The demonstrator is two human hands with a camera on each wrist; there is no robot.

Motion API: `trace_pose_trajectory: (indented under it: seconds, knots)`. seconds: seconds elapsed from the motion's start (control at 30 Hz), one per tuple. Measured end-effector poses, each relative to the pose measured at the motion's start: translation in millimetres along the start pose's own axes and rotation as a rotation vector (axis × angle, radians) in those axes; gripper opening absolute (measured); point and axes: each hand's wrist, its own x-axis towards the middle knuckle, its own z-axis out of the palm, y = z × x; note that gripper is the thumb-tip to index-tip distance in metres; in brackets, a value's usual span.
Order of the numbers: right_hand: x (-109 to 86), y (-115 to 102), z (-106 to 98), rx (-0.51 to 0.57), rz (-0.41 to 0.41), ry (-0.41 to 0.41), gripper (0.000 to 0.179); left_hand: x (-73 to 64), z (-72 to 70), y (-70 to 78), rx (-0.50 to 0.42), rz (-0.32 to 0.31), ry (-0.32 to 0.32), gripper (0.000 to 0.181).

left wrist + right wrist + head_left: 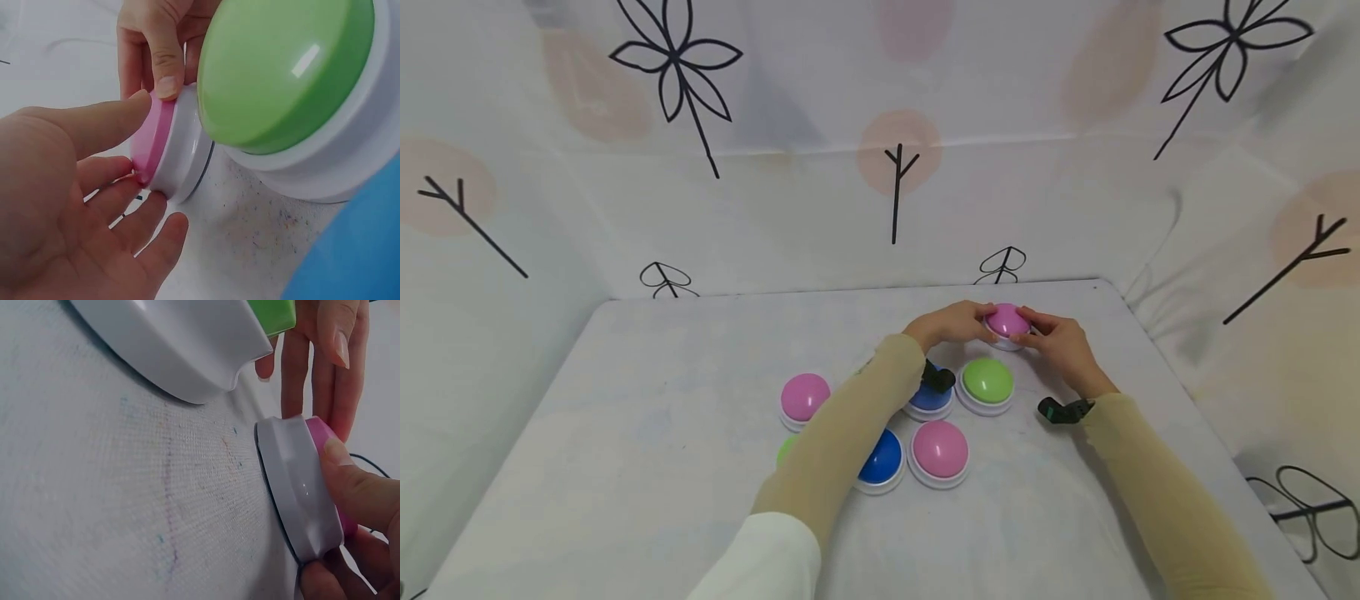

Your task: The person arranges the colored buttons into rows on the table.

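At the far right of the table, a pink push button [1007, 320] with a white base is between both hands. My right hand [1063, 346] grips it, the thumb [356, 481] over the pink dome and fingers at the base's edge. From the other side, my left hand [953, 323] reaches to the same button with loosely extended fingers [115, 197] at its rim and the thumb close by. A green button [988, 381] sits just nearer on the table, with a blue button [931, 397] beside it, partly behind the left wrist strap.
Nearer stand a second pink button [941, 450] and a darker blue button [882, 458]. A third pink button [805, 397] lies to the left; the left sleeve [842, 433] mostly hides another green button [786, 448]. Patterned cloth walls [820, 208] border the white table [662, 467].
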Motion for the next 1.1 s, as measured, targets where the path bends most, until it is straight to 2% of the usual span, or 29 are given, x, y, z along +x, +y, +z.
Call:
trace_pose_trajectory:
  seconds: [0.13,0.4,0.83,1.1]
  knots:
    - [0.1,2.0,-0.2,0.003,0.0,-0.004,0.064,-0.9,0.9,3.0,0.02,-0.028,-0.008,0.071]
    - [-0.2,4.6,2.8,0.028,-0.001,-0.007,0.067,0.9,-1.0,2.4,0.051,-0.03,-0.013,0.068]
    - [-7.4,-0.1,3.7,0.073,0.012,0.03,0.065,0.4,-4.1,-1.7,-0.123,-0.03,-0.004,0.058]
    - [-10.1,3.2,3.1,0.085,0.006,0.034,0.066,-1.1,-3.1,-1.8,-0.18,-0.045,0.013,0.055]
